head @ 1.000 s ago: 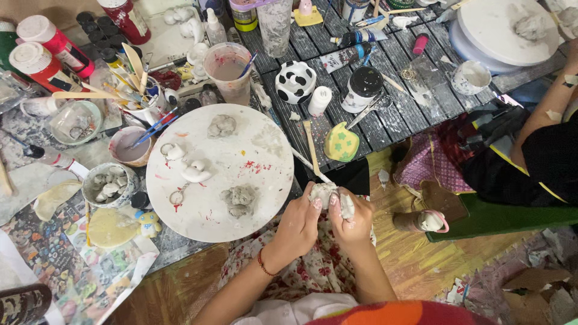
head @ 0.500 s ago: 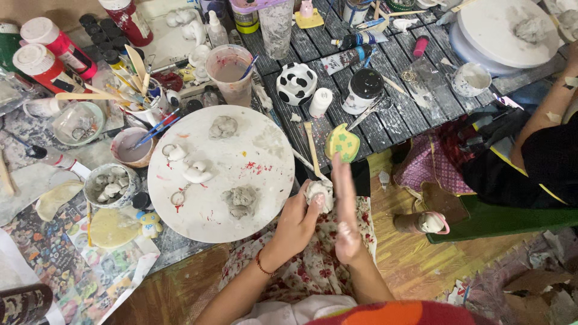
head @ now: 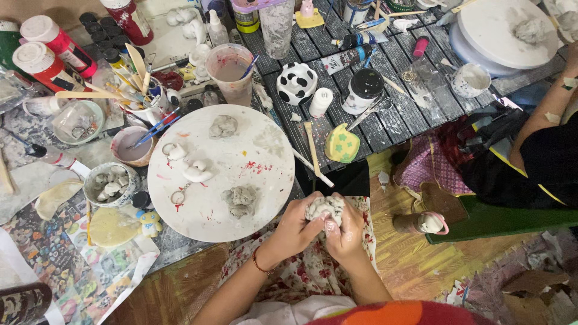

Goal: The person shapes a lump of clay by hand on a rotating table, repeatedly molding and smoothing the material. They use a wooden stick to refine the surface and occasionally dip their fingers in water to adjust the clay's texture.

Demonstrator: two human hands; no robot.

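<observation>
Gripping from both sides, a grey clay lump (head: 324, 209) is clenched between the left hand (head: 296, 227) and right hand (head: 345, 232), lower centre, beside the round white board (head: 265, 150).

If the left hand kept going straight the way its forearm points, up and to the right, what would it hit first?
The grey clay lump, already in the left hand and pressed against the right hand. Beyond it probably the yellow-green piece on the table edge, though depth is unclear.

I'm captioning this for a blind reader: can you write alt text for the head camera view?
Both hands, left hand and right hand, squeeze a grey clay lump over a floral lap, beside a round white board bearing small clay pieces. Paint bottles, brushes and cups crowd the table behind.
</observation>
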